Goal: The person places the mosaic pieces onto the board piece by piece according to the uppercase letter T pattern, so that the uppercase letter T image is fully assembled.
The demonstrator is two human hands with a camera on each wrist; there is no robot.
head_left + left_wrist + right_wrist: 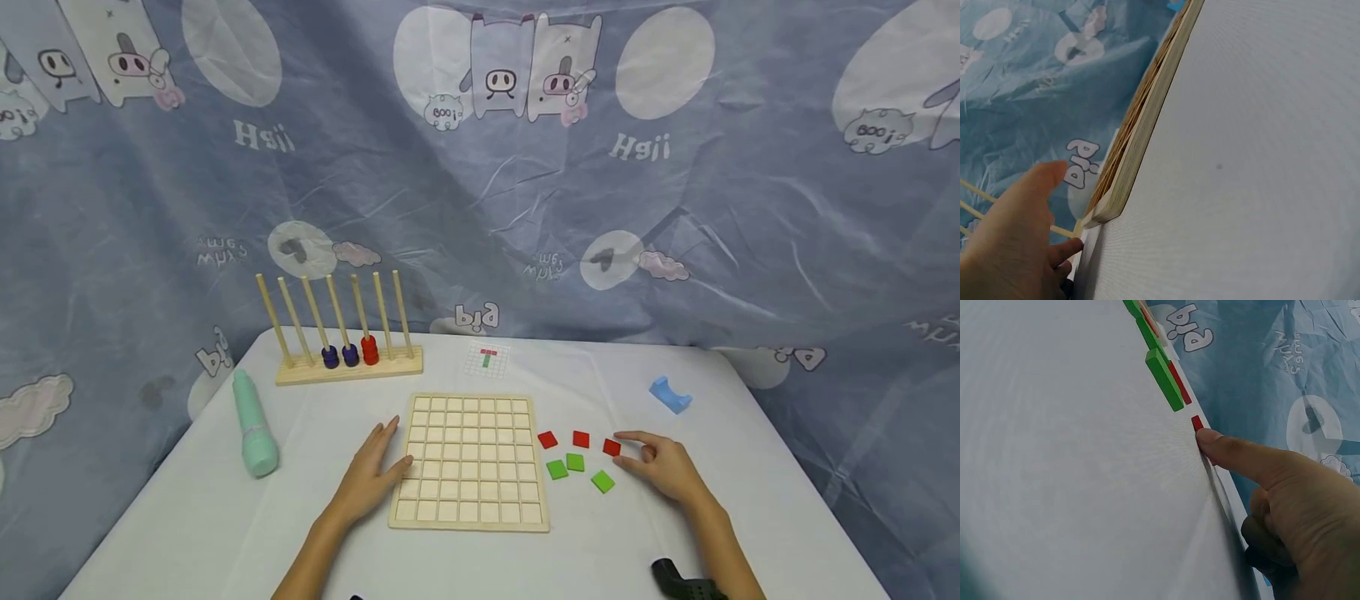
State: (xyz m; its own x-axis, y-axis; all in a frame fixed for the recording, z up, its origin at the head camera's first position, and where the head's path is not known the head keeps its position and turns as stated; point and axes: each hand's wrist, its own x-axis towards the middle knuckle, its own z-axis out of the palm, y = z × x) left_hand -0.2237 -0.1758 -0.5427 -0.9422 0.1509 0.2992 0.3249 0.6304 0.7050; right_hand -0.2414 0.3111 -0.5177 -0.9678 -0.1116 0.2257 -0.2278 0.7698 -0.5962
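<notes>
A square wooden grid board [471, 529] lies at the middle of the table. My left hand [366, 479] rests at its left edge, fingers spread and thumb tip over the frame. To the right of the board are two red tiles [581, 439] and three green tiles [575, 462]. My right hand [667, 471] pinches a third red tile [611, 447] between thumb and index finger. In the right wrist view the thumb overlaps that tile, which lies low at the table surface. The board's side shows edge-on in the left wrist view.
Behind the board lies a small pattern card [487, 360] with a red and green T. A wooden peg stand [348, 372] with beads stands back left, near a mint-green bottle-shaped object [255, 425]. A blue curved block [670, 395] lies back right. A patterned cloth [480, 208] hangs behind.
</notes>
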